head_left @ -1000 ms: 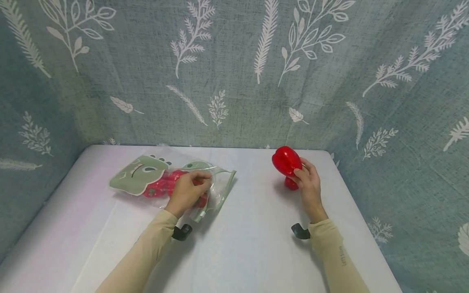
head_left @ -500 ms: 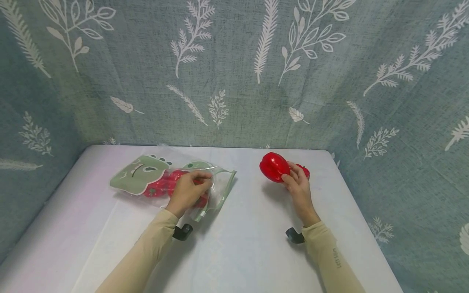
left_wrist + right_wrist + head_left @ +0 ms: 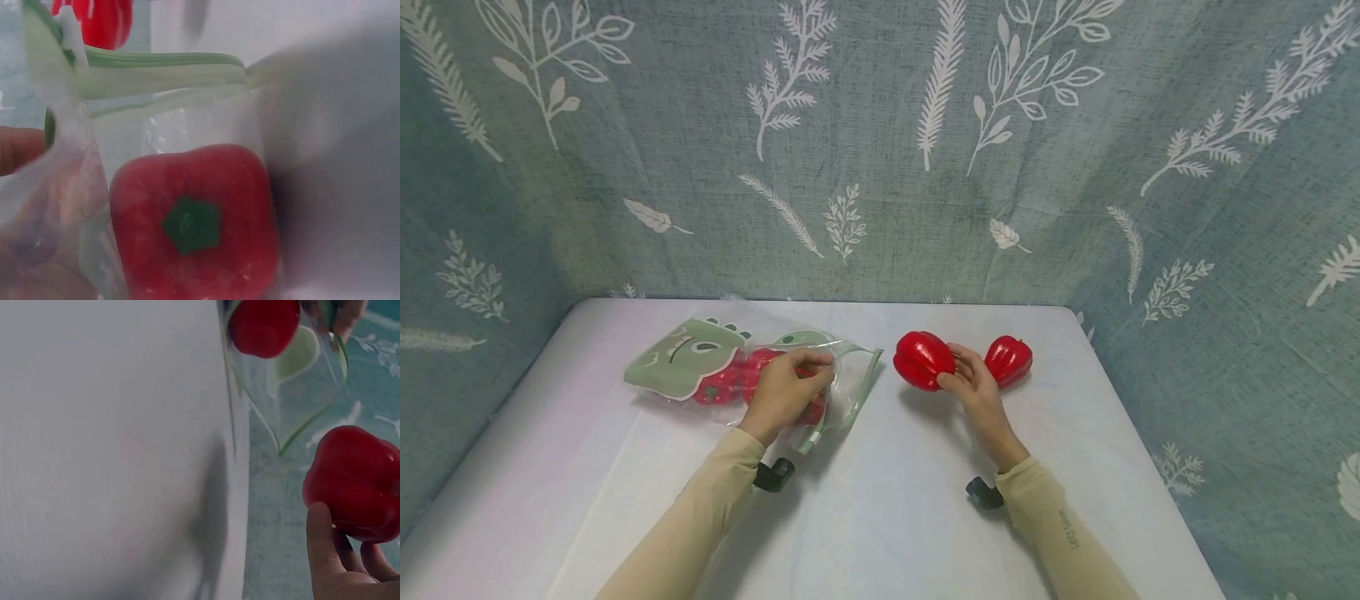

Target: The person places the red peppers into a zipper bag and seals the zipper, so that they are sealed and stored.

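Red bell pepper [image 3: 924,361], held by the right hand [image 3: 976,390] and apparently raised from the surface [image 3: 880,508], its shadow being cast below it. The pepper is placed between the two hands, near the clear bag [image 3: 685,358] but apart from it. It is gripped at one side by the thumb and fingers of the right hand, the end turned toward the left hand [image 3: 790,392] being left uncovered. By the left hand the film of the bag is pinched close to the green-edged mouth [image 3: 871,372], which is turned toward the right hand and appears parted. Red produce [image 3: 721,385] is seen through the film beyond the left hand; in the left wrist view, a bagged pepper [image 3: 194,222] with a green stem base is shown near the mouth. A second loose pepper [image 3: 1009,362] is seen on the surface just to the right of the right hand; whether it is touched cannot be told. The step in hand is judged to be the transfer of the held pepper to the bag. For the next move, the mouth should be held raised while the pepper is brought leftward and lined up with the gap; the film could be snagged by too low an entry.
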Action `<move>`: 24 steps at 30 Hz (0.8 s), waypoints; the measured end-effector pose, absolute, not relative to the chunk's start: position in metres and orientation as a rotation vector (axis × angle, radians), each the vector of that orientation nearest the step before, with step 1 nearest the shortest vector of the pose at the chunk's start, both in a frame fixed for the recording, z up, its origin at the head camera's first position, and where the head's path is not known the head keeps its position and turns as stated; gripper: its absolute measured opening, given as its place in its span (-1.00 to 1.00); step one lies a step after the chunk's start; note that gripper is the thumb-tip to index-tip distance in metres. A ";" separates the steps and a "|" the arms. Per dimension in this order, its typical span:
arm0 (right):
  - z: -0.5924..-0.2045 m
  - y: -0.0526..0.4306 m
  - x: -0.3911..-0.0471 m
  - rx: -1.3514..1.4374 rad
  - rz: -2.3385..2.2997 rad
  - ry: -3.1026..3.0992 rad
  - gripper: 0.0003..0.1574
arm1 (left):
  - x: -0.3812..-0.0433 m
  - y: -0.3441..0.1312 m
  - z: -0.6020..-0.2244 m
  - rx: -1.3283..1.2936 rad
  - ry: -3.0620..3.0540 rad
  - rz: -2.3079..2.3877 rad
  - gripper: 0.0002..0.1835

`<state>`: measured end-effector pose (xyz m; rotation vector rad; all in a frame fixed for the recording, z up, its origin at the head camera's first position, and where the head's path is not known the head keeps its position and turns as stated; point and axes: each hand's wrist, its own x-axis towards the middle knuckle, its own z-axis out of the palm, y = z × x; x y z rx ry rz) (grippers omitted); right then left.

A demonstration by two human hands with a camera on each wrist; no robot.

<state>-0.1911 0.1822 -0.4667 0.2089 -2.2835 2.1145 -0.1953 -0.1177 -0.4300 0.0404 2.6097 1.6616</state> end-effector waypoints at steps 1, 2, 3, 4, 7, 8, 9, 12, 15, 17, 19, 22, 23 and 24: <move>-0.468 0.180 -0.191 0.214 2.117 -2.295 -0.22 | -0.195 -0.118 -0.430 0.040 2.611 1.662 -0.73; -0.468 0.178 -0.191 0.223 2.121 -2.307 -0.22 | -0.195 -0.118 -0.430 0.040 2.612 1.661 -0.73; -0.469 0.176 -0.192 0.233 2.124 -2.317 -0.23 | -0.195 -0.118 -0.429 0.038 2.610 1.661 -0.72; -0.470 0.175 -0.192 0.244 2.120 -2.331 -0.23 | -0.195 -0.118 -0.429 0.033 2.608 1.659 -0.73; -0.472 0.169 -0.191 0.284 2.111 -2.368 -0.25 | -0.195 -0.118 -0.428 0.027 2.604 1.654 -0.72; -0.472 0.167 -0.190 0.297 2.108 -2.379 -0.26 | -0.195 -0.118 -0.428 0.024 2.602 1.651 -0.72; -0.472 0.164 -0.190 0.309 2.107 -2.389 -0.27 | -0.195 -0.118 -0.427 0.021 2.601 1.650 -0.73; -0.472 0.157 -0.189 0.351 2.107 -2.423 -0.28 | -0.194 -0.118 -0.427 0.021 2.599 1.648 -0.72; -0.471 0.150 -0.187 0.405 2.108 -2.443 -0.26 | -0.194 -0.118 -0.426 0.013 2.594 1.647 -0.72; -0.471 0.146 -0.187 0.437 2.103 -2.455 -0.25 | -0.194 -0.118 -0.426 0.012 2.592 1.647 -0.72; -0.470 0.143 -0.187 0.457 2.102 -2.466 -0.24 | -0.193 -0.118 -0.427 0.008 2.592 1.642 -0.71; -0.470 0.138 -0.188 0.455 2.094 -2.497 -0.22 | -0.194 -0.118 -0.428 0.000 2.589 1.642 -0.71; -0.471 0.136 -0.188 0.450 2.088 -2.511 -0.22 | -0.194 -0.119 -0.428 0.000 2.589 1.639 -0.71; -0.472 0.134 -0.189 0.443 2.080 -2.526 -0.21 | -0.194 -0.119 -0.428 -0.002 2.590 1.636 -0.70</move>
